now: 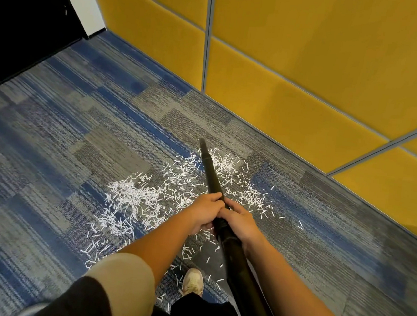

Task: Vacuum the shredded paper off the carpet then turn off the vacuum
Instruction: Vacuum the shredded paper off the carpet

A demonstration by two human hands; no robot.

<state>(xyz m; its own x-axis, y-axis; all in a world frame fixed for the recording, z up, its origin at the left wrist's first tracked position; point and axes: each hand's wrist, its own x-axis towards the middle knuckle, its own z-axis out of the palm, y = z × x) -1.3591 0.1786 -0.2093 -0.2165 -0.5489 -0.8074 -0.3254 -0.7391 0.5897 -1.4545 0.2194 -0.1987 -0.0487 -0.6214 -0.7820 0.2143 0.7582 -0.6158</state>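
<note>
Wand (211,173): black, gripped by left hand (206,212) and right hand (240,223), fingers of both curled round it; tip at 12 o'clock, possibly touching carpet (51,142). Paper (132,201): loose shreds, thickest at 9 o'clock of the hands. Risk: a hasty sweep scatters shreds; shoe (193,281) treads strays in.
</note>
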